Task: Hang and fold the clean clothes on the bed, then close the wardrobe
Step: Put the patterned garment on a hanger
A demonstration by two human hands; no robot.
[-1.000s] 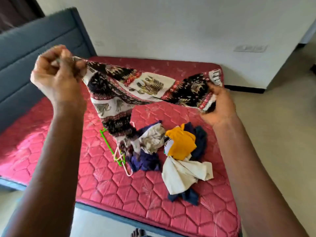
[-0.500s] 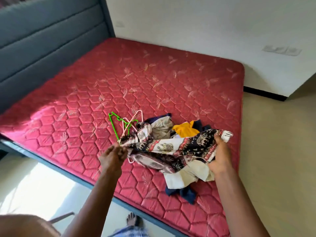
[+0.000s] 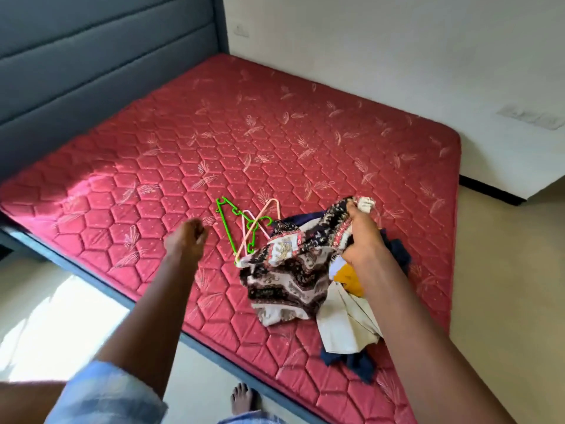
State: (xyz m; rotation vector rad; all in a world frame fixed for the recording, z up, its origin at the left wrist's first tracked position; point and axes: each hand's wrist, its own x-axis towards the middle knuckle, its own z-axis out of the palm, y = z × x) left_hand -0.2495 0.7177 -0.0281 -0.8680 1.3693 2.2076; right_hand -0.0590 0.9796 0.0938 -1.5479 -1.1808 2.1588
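**Head view.** We look down on a red quilted mattress [image 3: 275,142] backed by a grey-blue headboard [image 3: 91,71]. The right hand [image 3: 360,237] grips one end of the patterned garment [image 3: 290,276], its fingers curled into the bunched cloth, and lifts that end above the pile of clothes. From this raised end the garment's long axis runs diagonally, from the far right down towards the near left. Its lower end lies crumpled on the mattress near the front edge.

The left hand [image 3: 186,240] hovers over bare mattress, apart from the garment and just left of the hangers. It is blurred, but its fingers appear loosely curled around nothing.

A green hanger [image 3: 227,228] and a pink hanger [image 3: 260,221] lie crossed on the mattress. The green one's long straight side points from far to near, and its near tip touches the garment's left edge.

Under and beside the right forearm lie a yellow garment [image 3: 348,276], a cream cloth [image 3: 345,325] and a navy garment [image 3: 360,362]. A bare foot [image 3: 241,399] stands on the floor by the bed frame.
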